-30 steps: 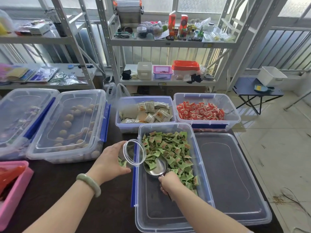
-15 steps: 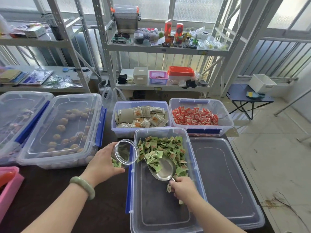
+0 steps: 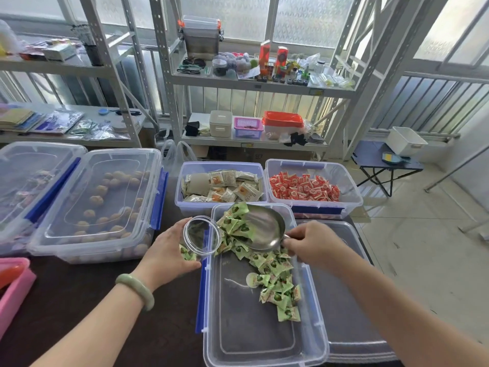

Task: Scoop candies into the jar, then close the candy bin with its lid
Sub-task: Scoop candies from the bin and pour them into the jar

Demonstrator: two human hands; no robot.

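Observation:
A clear plastic jar (image 3: 202, 237) lies tilted in my left hand (image 3: 169, 254), its mouth turned toward the open candy bin (image 3: 260, 337). A few green candies sit in the jar's bottom. My right hand (image 3: 311, 245) grips the handle of a metal scoop (image 3: 264, 229), raised over the bin's far end and tipped toward the jar. Green wrapped candies (image 3: 236, 223) spill from the scoop's lip by the jar mouth. More green candies (image 3: 277, 284) lie in the bin. The bin's clear lid (image 3: 344, 313) lies flat to the right of the bin.
Behind stand an open bin of beige packets (image 3: 221, 185) and one of red candies (image 3: 304, 186). Two lidded bins (image 3: 98, 202) sit at left, a pink box (image 3: 13, 287) at the near left. Metal shelving stands at the back; a small folding table (image 3: 386, 160) is on the floor right.
My right hand has lifted the scoop out of the candies and swung it up toward the jar mouth, loaded with green candies. The jar stays tilted in my left hand.

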